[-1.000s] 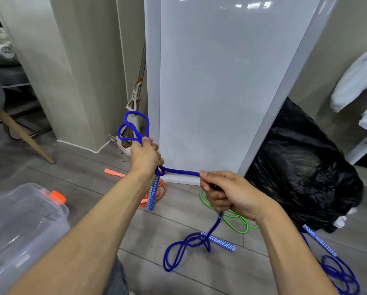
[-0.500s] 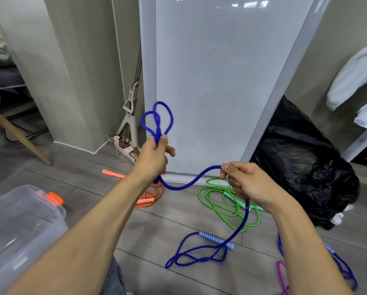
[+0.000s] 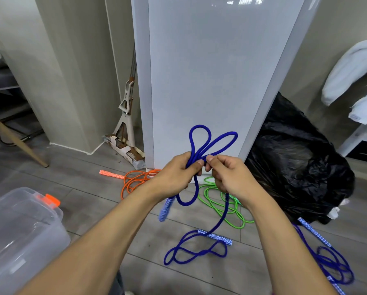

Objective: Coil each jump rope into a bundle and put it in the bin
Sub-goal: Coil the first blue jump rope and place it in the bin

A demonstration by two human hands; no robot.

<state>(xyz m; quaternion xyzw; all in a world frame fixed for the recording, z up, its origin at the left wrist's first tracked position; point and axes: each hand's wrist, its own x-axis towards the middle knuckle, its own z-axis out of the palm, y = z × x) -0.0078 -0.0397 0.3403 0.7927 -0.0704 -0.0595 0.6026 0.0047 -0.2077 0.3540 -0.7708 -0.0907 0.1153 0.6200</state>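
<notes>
My left hand (image 3: 178, 173) grips a blue jump rope (image 3: 201, 143) whose gathered loops stick up above my fist; one patterned handle (image 3: 166, 207) dangles below it. My right hand (image 3: 227, 173) pinches the same rope right beside the left hand. From there the rope drops to the floor, where its other handle (image 3: 215, 237) and loose loops lie. A clear plastic bin (image 3: 22, 233) with an orange latch stands at the lower left.
An orange rope (image 3: 135, 179), a green rope (image 3: 218, 201) and a second blue rope (image 3: 327, 258) lie on the grey wood floor. A white panel (image 3: 210, 71) stands straight ahead, a black rubbish bag (image 3: 295, 162) to its right, a folded mop (image 3: 125, 124) to its left.
My right hand has come up and left to meet the left hand, adding another loop to the bundle. The slack between the hands is gone.
</notes>
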